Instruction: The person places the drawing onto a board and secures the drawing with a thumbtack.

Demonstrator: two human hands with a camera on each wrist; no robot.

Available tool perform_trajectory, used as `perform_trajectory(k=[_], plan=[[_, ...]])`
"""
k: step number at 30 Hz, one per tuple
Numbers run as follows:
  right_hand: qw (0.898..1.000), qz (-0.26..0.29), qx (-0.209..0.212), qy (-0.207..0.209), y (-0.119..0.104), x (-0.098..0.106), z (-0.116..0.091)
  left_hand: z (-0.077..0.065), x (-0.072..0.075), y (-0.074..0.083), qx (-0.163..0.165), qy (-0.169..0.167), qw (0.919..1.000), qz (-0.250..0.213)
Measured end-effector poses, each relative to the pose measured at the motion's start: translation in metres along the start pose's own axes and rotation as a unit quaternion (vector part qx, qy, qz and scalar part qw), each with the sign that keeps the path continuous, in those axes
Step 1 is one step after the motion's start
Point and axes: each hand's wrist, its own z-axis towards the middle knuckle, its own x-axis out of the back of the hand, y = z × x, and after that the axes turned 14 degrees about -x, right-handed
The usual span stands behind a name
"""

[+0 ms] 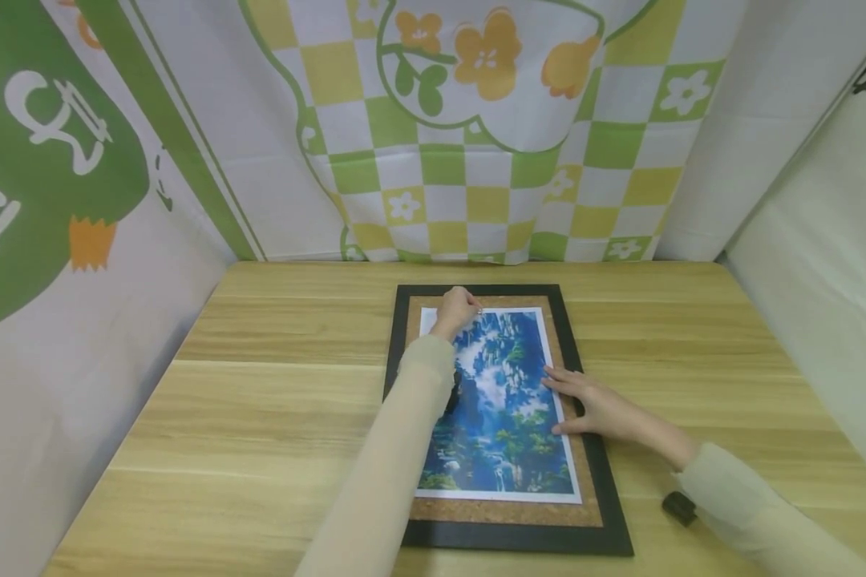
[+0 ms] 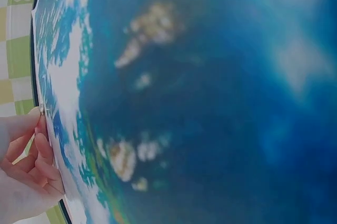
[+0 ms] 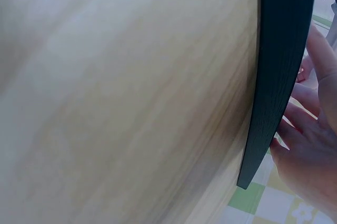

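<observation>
A printed waterfall landscape point(image 1: 498, 401) with a white border lies on a black-framed cork board point(image 1: 505, 510). My left hand point(image 1: 456, 311) is at the print's top edge. Between its thumb and forefinger it pinches a small shiny pushpin point(image 2: 42, 109), whose point I cannot make out. The right hand point(image 1: 595, 407) rests with spread fingers on the print's right edge, its thumb lower down near the cork margin. In the right wrist view, that hand point(image 3: 310, 129) is partly hidden behind the black frame point(image 3: 279, 71).
The board lies on a wooden table point(image 1: 274, 417). A patterned curtain point(image 1: 491, 168) hangs along the table's back edge, with white cloth walls at both sides. A small black object point(image 1: 679, 508) shows beside the right sleeve.
</observation>
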Motion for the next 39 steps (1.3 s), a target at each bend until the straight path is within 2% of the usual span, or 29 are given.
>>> perform_trajectory(k=[3,7,16,19,24,27,31,33,39], plan=[[1.000,-0.003,0.001,-0.001,-0.001,0.000,0.000,0.000,-0.001,0.001,0.000,0.008,0.9996,0.026],[1.000,-0.004,0.003,-0.003,-0.002,-0.001,0.000,-0.001,-0.001,0.002,0.007,0.014,0.9993,0.035],[1.000,-0.007,-0.004,-0.006,-0.004,-0.001,0.000,-0.005,0.000,0.002,-0.002,0.021,0.9994,0.028],[1.000,-0.005,-0.005,-0.006,-0.003,-0.001,0.000,-0.006,0.002,0.001,0.004,0.017,0.9998,0.005],[1.000,0.009,-0.014,-0.010,-0.003,-0.001,0.000,-0.010,0.010,0.002,0.022,-0.014,0.9970,-0.072],[1.000,0.017,-0.021,-0.012,-0.003,0.000,0.000,-0.012,0.017,0.001,-0.002,-0.049,0.9958,-0.077],[0.999,0.026,-0.031,-0.011,-0.006,0.005,0.001,-0.017,0.030,0.001,-0.056,-0.098,0.9931,-0.032],[0.999,0.027,-0.035,-0.006,-0.008,0.008,0.002,-0.021,0.037,0.004,-0.071,-0.117,0.9904,-0.017],[0.998,-0.009,-0.036,0.046,-0.013,0.016,0.004,-0.038,0.057,0.014,-0.124,-0.145,0.9808,0.042]])
